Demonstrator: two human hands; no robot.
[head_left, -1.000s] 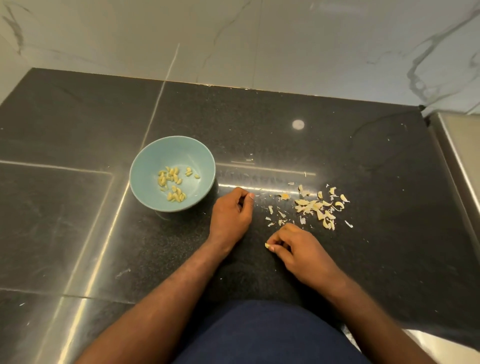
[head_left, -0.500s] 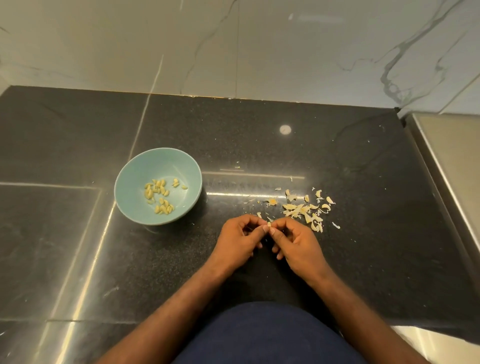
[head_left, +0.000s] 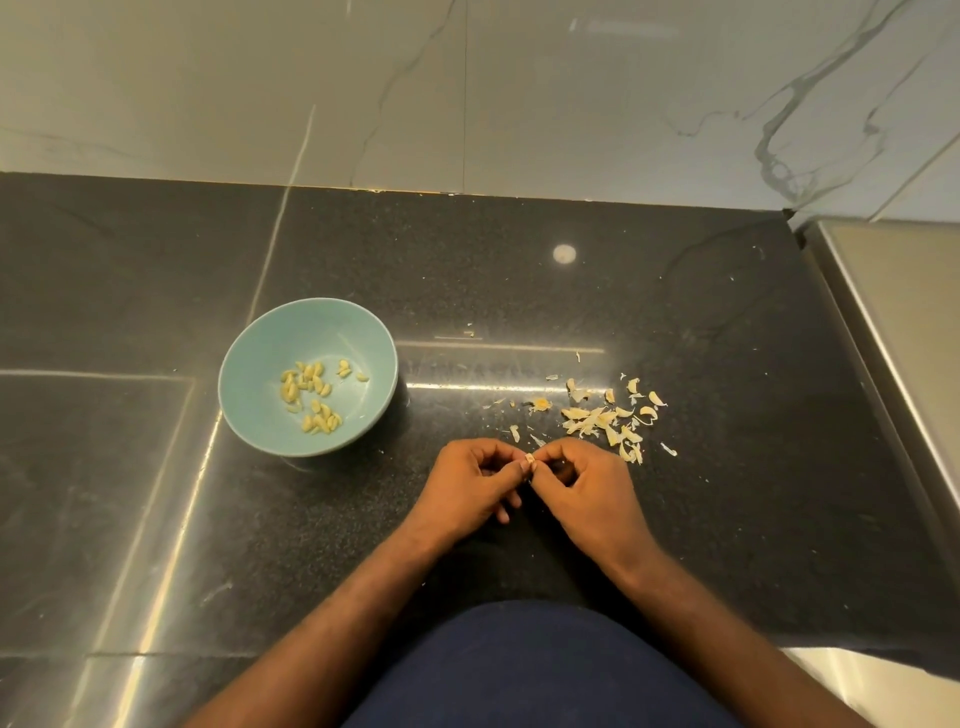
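Two hands (head_left: 470, 486) (head_left: 592, 493) pinch one seed (head_left: 529, 459); one bowl (head_left: 270, 343).

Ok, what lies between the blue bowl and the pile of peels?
In the head view, mostly bare black counter: next to the bowl nothing, then a few stray flakes just before the pile of peels.

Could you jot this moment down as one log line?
left hand + right hand: pinching seed | bowl: peeled seeds | husks: piled on counter
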